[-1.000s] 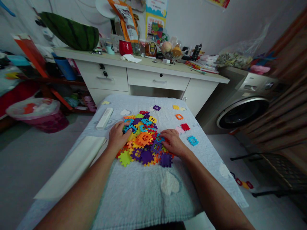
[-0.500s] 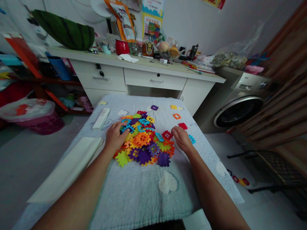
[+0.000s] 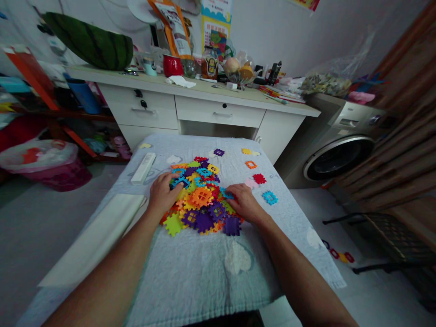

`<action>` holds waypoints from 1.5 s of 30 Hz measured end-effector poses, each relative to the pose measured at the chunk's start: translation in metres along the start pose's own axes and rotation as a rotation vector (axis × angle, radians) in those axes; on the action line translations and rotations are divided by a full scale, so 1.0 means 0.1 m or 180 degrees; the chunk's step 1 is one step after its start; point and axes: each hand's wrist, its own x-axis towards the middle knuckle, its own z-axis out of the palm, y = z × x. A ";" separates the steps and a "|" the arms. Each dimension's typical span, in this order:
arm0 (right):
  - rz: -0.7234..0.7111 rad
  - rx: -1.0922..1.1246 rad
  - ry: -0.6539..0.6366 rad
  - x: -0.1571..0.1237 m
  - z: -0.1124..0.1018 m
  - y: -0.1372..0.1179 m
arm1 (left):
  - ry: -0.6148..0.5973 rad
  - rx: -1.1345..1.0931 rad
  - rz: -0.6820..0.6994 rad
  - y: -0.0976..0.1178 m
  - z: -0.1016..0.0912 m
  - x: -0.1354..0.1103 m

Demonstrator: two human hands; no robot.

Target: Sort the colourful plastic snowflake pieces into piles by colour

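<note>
A heap of colourful plastic interlocking tiles (image 3: pixel 201 197) with notched edges lies mid-table, some solid and some with window-like openings. My left hand (image 3: pixel 162 193) rests against its left side, thumb apart from the fingers, beside a dark blue tile. Over the heap's right side, my right hand (image 3: pixel 243 200) has its fingers together and bent at a blue tile (image 3: pixel 226 193); its palm hides the tiles underneath. Separate tiles lie beyond and to the right: purple (image 3: pixel 219 153), yellow (image 3: pixel 245 151), orange (image 3: pixel 251 165), red (image 3: pixel 259 179) and a blue window tile (image 3: pixel 270 197).
The table has a pale blue cloth (image 3: pixel 211 277) with heart shapes. A white narrow box (image 3: pixel 143 168) and a folded off-white sheet (image 3: pixel 95 238) lie left. Behind stands a white desk (image 3: pixel 218 112) bearing a watermelon (image 3: pixel 90 43) and jars; a washing machine (image 3: pixel 340 141) is right.
My right hand has moved left from the heap's edge onto its right side, covering the red window tile and uncovering the blue window tile at right. My left hand stays in place.
</note>
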 end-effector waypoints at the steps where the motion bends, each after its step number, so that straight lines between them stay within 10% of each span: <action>1: 0.0042 0.0009 0.0032 0.01 0.01 0.00 | 0.0000 0.0001 0.0007 0.00 0.00 0.00; 15: 0.1550 0.0466 0.1457 -0.37 -0.60 0.70 | -0.0071 0.0030 -0.0034 0.02 -0.02 0.00; 27: 0.2274 0.0120 0.0970 -0.63 -0.72 1.17 | -0.0085 0.0013 -0.0061 -0.01 0.00 0.01; 45: 0.2099 -0.0820 0.0289 -0.59 -0.61 1.00 | -0.0080 0.0015 -0.0055 -0.01 -0.01 0.00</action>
